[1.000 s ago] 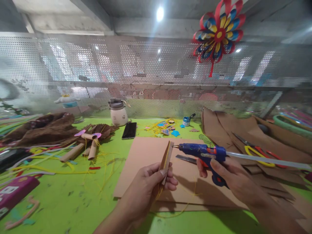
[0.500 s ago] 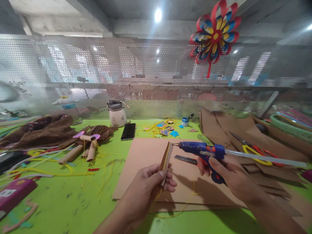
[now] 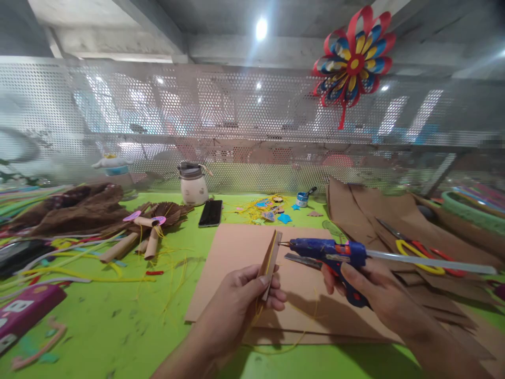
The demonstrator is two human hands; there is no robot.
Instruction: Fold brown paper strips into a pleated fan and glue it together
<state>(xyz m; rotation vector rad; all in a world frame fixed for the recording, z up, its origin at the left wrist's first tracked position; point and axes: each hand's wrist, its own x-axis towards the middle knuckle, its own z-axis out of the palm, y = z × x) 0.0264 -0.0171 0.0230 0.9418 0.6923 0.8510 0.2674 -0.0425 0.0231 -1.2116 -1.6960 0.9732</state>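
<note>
Lowered slightly, the blue plastic glue gun (image 3: 327,250) is clasped by the right hand (image 3: 373,284). Above tan cardboard (image 3: 231,250), the left hand (image 3: 240,295) pinches a folded brown paper strip (image 3: 274,263), yellow string (image 3: 271,255) along it.

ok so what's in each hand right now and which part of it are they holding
The left hand pinches the folded brown card strip near its lower end; the right hand grips the blue glue gun by its handle.

no readable text, white marks (image 3: 19,306) on purple box (image 3: 33,311) unclear, glue gun (image 3: 315,247) label (image 3: 337,251) blurred
</note>
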